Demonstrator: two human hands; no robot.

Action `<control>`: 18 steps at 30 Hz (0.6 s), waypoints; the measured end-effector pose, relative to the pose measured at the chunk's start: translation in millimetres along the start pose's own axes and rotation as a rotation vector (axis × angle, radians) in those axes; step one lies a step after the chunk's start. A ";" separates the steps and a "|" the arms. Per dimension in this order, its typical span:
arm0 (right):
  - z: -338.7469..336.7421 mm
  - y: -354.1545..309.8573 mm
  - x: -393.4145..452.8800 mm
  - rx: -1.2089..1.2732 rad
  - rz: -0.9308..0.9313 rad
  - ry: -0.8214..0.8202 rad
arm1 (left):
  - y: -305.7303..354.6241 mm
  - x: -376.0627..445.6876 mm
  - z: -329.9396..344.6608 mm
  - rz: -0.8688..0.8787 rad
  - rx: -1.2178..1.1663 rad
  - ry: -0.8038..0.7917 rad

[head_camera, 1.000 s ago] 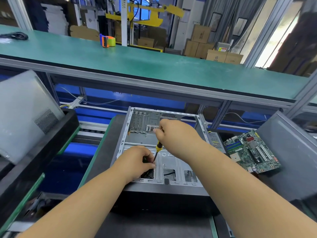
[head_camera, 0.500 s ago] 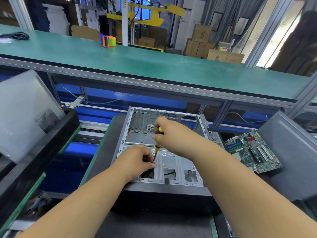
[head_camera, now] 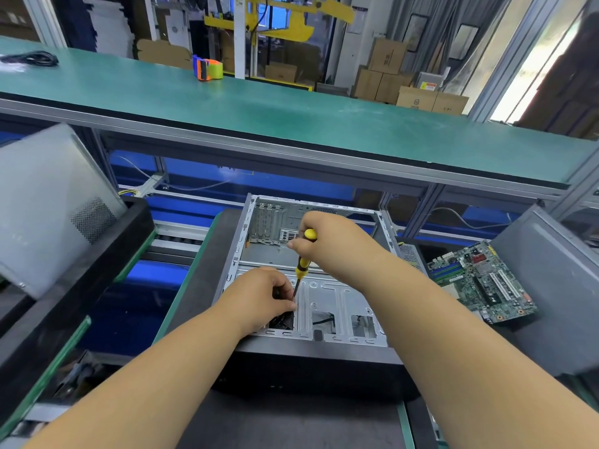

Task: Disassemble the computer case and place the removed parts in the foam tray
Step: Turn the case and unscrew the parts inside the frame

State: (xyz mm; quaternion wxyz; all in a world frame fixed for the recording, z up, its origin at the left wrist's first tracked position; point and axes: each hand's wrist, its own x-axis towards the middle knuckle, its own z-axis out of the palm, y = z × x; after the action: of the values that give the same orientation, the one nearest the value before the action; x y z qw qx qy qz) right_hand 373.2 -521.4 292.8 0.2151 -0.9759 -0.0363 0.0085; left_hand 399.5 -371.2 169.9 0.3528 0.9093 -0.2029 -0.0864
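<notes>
Both hands busy inside computer case (head_camera: 324, 296): right hand (head_camera: 327, 241) wrapped round yellow screwdriver (head_camera: 303, 260), now gripping higher than a second ago; left hand (head_camera: 269, 294) pinching something dark just below the tip. Probably one screw mid-removal. Motherboard (head_camera: 483, 281) already out, well off right.

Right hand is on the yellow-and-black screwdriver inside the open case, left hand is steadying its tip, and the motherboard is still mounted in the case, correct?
Not quite. The head view shows the motherboard already out, lying to the right of the case. The rest holds: the right hand grips the screwdriver, and the left hand is at its tip.
</notes>
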 end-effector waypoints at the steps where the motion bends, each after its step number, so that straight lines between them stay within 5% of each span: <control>1: 0.7 0.5 0.6 0.024 0.004 0.005 | 0.0 0.1 -0.1 0.000 0.001 0.000; 9: 0.3 1.1 2.5 -0.200 0.006 -0.005 | -0.1 -0.1 0.1 0.009 -0.007 -0.005; 18: -7.7 1.8 -4.3 0.021 -0.058 -0.109 | 0.1 -0.4 -0.7 0.011 -0.011 -0.006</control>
State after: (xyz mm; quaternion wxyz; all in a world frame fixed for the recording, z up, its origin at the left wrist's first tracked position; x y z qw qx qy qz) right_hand 369.3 -526.6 299.0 0.2230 -0.9702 -0.0763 0.0559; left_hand 399.4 -370.7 170.5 0.3579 0.9059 -0.2085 -0.0882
